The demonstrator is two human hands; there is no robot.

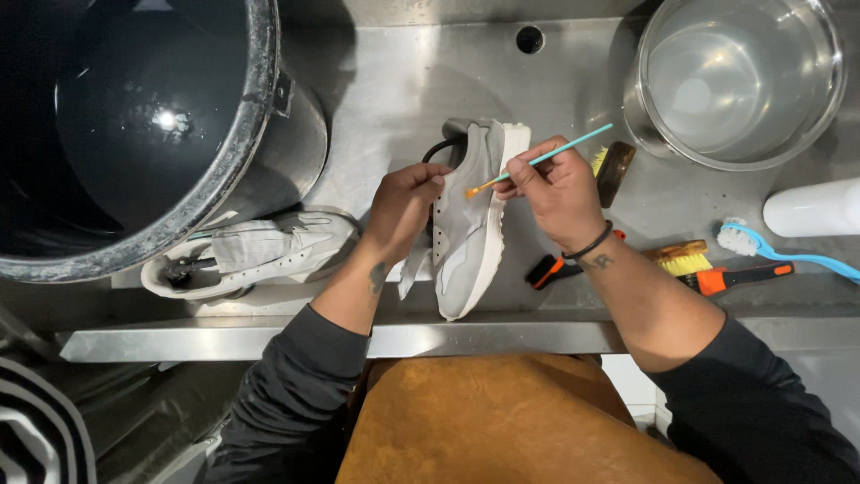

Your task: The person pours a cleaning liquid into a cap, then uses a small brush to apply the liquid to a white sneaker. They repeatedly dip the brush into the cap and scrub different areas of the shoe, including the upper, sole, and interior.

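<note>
Grey and off-white, the sneaker [470,224] stands on its side on the stainless steel counter [394,90], sole turned to the person's right, toe pointing toward the counter's front edge. The left hand [403,202] is closed on the shoe's upper near the collar, steadying it, fingers curled over the fabric by the dark opening. The right hand [555,188] pinches a thin paintbrush [537,161] with a teal handle, held like a pen; its orange tip rests on or just above the grey side panel, close to the left fingertips. A black band circles the right wrist.

To the person's left, a second pale sneaker [251,255] lies on its side, partly tucked under a big dark bucket [161,125] filled with water. Toward the back right stands a clear glass bowl [739,81], and just in front of it a round wooden-backed brush [615,170] sits behind the right hand. Beyond the right forearm lie a yellow-bristled brush with an orange and black handle [708,269] and a light blue brush with white bristles [770,246]. A white cylindrical container [815,208] lies at the right edge. A brown leather apron [484,421] covers the person's front, below the counter's lip.
</note>
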